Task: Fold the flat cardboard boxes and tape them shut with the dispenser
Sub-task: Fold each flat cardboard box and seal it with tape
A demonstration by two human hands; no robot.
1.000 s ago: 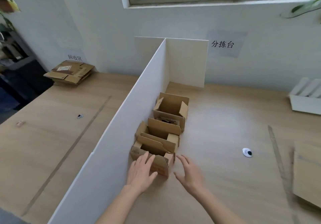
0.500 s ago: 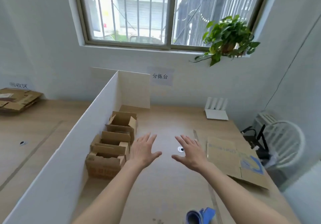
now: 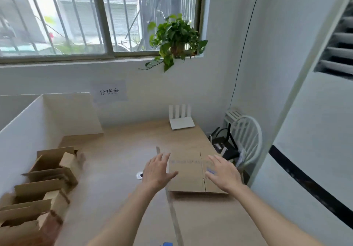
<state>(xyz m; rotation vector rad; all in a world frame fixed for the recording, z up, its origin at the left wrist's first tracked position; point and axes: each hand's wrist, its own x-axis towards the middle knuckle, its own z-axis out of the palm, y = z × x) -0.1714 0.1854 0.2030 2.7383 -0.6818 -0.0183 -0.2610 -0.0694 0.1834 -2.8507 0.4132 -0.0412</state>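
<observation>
A row of folded cardboard boxes (image 3: 44,186), their top flaps standing open, is sitting on the wooden desk (image 3: 118,159) far left of the flat cardboard box, right against a white divider board (image 3: 24,137). Between that row and the flat box, a small round white and black object (image 3: 139,175) is lying on the desk; it is too blurred to identify. The left hand (image 3: 156,171) is hovering with fingers spread and straight, holding nothing, at the flat box's left edge. The flat cardboard box (image 3: 188,177) is lying on the desk near its right edge, with faint blue print on top. The right hand (image 3: 222,173) is reaching over the flat box's right part, fingers spread, holding nothing. Behind the flat box, a white router (image 3: 181,120) is standing by the wall. A potted plant (image 3: 175,39) is sitting on the windowsill above the router. A blue object (image 3: 166,244), possibly the tape dispenser, is peeking in at the bottom edge.
</observation>
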